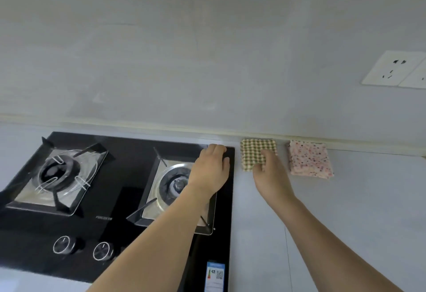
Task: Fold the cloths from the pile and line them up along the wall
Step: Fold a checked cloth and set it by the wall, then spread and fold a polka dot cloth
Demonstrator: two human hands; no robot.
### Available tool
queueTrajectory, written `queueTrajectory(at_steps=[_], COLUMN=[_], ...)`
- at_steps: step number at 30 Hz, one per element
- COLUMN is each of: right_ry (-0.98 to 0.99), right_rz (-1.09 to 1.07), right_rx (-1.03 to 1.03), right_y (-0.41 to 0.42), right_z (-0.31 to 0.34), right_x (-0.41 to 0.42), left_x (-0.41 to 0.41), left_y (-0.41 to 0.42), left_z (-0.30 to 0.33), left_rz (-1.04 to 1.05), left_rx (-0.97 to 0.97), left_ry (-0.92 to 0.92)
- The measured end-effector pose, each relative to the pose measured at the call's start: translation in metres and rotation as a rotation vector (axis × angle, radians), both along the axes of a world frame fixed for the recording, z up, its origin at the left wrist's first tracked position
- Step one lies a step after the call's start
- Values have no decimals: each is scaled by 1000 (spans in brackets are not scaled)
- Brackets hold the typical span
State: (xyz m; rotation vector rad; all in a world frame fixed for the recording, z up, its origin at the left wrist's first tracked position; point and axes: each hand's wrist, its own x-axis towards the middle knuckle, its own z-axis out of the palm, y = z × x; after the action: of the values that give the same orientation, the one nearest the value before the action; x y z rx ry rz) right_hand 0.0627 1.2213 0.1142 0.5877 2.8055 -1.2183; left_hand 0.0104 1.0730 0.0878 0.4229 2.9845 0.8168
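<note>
A folded green-and-cream checked cloth [253, 151] lies on the counter against the wall, just right of the stove. My right hand [268, 172] rests on its near right corner, fingers on the fabric; whether they pinch it is unclear. To the right, a folded pink speckled cloth [310, 159] lies by the wall, a small gap away. My left hand [213, 167] hovers over the stove's far right corner with loosely curled fingers, holding nothing. The pile is out of view.
A black glass gas stove [110, 199] with two burners and two knobs fills the left half of the counter. The pale counter [345, 211] stretches right. A white wall socket [394, 68] sits high on the right wall.
</note>
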Motion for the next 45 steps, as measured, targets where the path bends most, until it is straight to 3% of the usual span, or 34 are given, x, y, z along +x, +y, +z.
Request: queueTrajectory(at_steps=[7,11,21,29,45], right_ry=[127,165,146,153,112], right_rz=[176,237,310,355,503], right_rx=[260,328,337,359,308], right_y=[-94,-168,-341,-422,-668], right_z=[21,32,62,75,79], right_x=[6,1,-9,-30,-114], left_x=[14,12,7,4,-73], left_y=[-104,-186,-374,-463,-704], left_z=[28,38,63,78,62], left_rz=[-94,-22,37,122,185], left_rx=[-141,-111,-169,-169,-178], left_ry=[225,211,168,180,63])
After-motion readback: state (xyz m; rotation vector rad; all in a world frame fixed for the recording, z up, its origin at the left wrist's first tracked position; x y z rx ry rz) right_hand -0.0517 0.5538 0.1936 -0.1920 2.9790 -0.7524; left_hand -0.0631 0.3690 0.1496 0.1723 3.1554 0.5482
